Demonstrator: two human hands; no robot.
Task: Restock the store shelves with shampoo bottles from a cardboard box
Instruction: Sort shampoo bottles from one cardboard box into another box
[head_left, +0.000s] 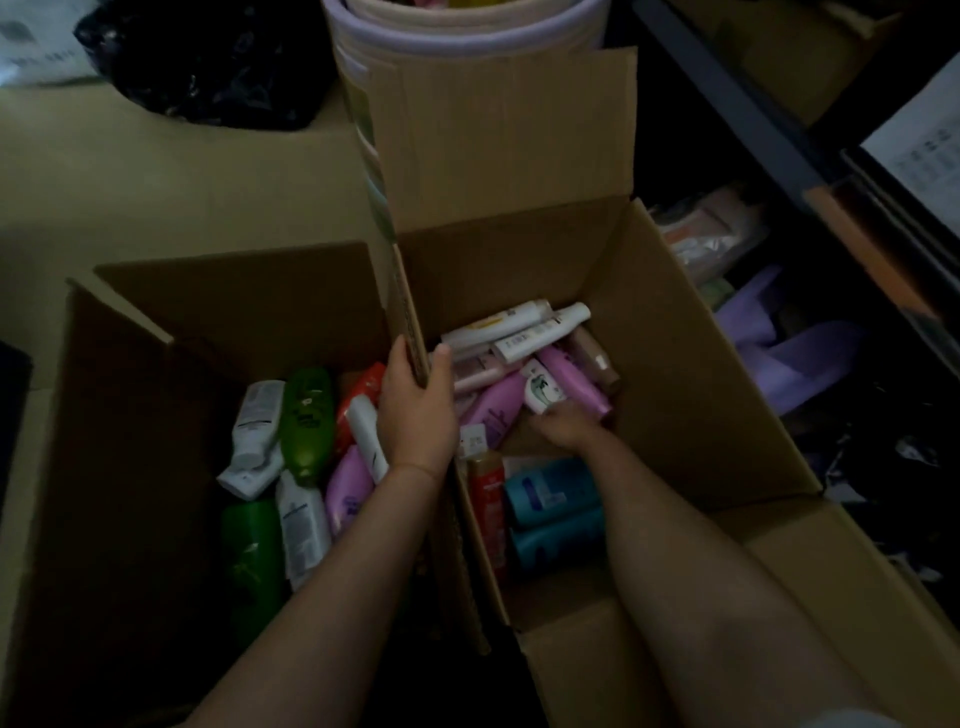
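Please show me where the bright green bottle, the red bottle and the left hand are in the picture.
bright green bottle (306, 423): head view, middle of its body, in the left box.
red bottle (488, 499): head view, its label area, in the right box.
left hand (418, 410): head view, back of the hand gripping the cardboard wall.

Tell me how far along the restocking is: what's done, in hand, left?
Done: both boxes stand open; no placed bottles show. In hand: the left hand grips the wall between the boxes, and the right hand reaches among bottles in the right box, at a white bottle. Left: many bottles fill the left box and the right one.
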